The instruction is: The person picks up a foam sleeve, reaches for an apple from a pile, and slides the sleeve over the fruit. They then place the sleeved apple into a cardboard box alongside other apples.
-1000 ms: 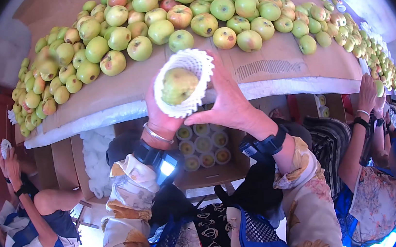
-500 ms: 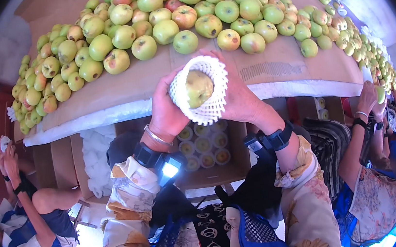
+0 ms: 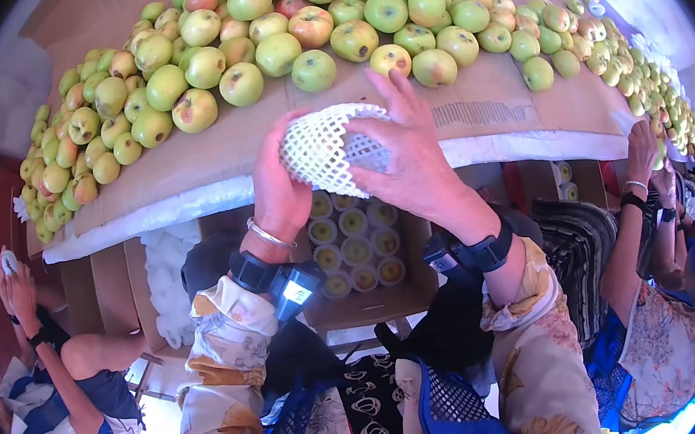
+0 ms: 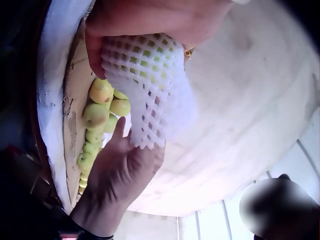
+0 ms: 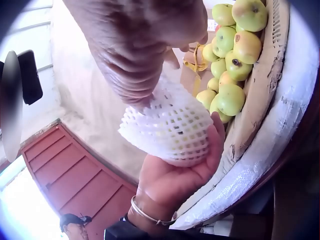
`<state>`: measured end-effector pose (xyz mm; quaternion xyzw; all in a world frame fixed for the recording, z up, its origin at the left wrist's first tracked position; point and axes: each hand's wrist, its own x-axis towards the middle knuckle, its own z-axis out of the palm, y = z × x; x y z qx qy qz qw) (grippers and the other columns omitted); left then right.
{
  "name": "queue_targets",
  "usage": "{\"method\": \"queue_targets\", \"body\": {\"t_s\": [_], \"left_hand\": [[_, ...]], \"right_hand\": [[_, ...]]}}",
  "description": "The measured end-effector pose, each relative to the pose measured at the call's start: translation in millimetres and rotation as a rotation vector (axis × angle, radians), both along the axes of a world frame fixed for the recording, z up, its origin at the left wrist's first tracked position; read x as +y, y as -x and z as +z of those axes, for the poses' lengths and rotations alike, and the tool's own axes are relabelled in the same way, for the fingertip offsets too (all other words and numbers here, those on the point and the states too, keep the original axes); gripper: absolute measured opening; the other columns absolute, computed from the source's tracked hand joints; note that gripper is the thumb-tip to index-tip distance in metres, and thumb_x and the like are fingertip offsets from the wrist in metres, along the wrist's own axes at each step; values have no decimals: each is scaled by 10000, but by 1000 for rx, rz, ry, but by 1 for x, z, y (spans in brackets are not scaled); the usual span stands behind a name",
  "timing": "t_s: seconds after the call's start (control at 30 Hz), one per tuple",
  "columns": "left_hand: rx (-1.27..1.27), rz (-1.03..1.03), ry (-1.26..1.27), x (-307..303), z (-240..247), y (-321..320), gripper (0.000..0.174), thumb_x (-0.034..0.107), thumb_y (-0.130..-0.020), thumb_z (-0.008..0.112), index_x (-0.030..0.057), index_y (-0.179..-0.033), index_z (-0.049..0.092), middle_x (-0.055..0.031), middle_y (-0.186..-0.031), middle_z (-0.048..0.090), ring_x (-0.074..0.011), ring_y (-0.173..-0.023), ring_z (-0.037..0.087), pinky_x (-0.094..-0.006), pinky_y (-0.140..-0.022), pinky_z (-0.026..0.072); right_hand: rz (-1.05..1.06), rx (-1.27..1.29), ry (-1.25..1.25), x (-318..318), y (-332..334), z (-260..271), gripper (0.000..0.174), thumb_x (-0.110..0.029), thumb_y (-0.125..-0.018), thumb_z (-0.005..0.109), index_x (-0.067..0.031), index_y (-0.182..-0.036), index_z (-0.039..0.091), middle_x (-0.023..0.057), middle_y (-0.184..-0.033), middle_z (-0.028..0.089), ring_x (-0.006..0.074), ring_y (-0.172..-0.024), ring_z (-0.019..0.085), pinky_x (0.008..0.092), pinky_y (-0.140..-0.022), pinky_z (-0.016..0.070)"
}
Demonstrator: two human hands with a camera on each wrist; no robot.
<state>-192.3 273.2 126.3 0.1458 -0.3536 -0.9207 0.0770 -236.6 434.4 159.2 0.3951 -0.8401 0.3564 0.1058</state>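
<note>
A white foam net sleeve (image 3: 314, 145) lies on its side between my hands, over the table's front edge. Through its mesh, the green of an apple (image 4: 145, 62) shows at the closed-in end. My left hand (image 3: 277, 182) cups that end, palm beneath it and fingers curled around, as the right wrist view also shows. At the sleeve's flared open end, my right hand (image 3: 413, 154) grips the rim with thumb and fingers, some fingertips hidden by the mesh. One finger of it points up toward the pile.
Many green and reddish apples (image 3: 260, 55) are heaped on the cardboard-covered table (image 3: 188, 171). Below its edge a carton (image 3: 375, 304) holds netted apples in rows. White foam nets (image 3: 171, 288) fill a box to the left. Other people (image 3: 660, 327) work on either side.
The sleeve's open end, which faced up toward me with the apple showing, has turned to the right. My right hand has shifted from the sleeve's side to its rim.
</note>
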Motion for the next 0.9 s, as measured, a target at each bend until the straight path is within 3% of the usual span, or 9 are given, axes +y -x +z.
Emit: {"method": "queue_targets", "body": {"t_s": [0.13,0.43,0.53,0.73,0.9], "left_hand": [[83,58,69,7,-1,0,362,275,-928,326,16,-1113,500,-102,-1069,579,-205,-978,562,-336,-882,432],[85,80,-64,12,1,0,348,267,-910,369,20,-1116,501,-77,-1064,572,-184,-991,548,-331,-887,422],[43,37,-163,10,-1,2,342,268,-910,372,23,-1107,507,-79,-1065,575,-187,-996,547,-333,-887,422],[13,71,-149,6,-5,4,335,253,-907,368,23,-1104,511,-87,-1064,581,-198,-993,550,-337,-884,424],[30,-6,-176,5,2,3,333,230,-900,358,16,-1106,507,-95,-1073,579,-214,-999,548,-349,-893,419]], "right_hand": [[-70,-34,-165,-4,-4,-6,485,-226,-556,734,-40,-987,609,263,-1345,254,444,-1258,200,513,-964,237],[-89,-303,129,-19,-1,-27,591,-197,-558,713,37,-1063,514,311,-1340,209,472,-1263,195,477,-1035,212],[-67,-278,232,-20,2,-24,573,-206,-546,728,38,-1019,516,313,-1341,191,467,-1258,200,480,-1024,228],[-104,112,79,-19,-2,-14,549,-236,-507,761,23,-928,524,252,-1356,193,485,-1223,211,540,-986,234],[-104,122,78,-20,-1,-13,559,-266,-497,760,16,-927,541,231,-1367,191,485,-1224,200,544,-948,253]]}}
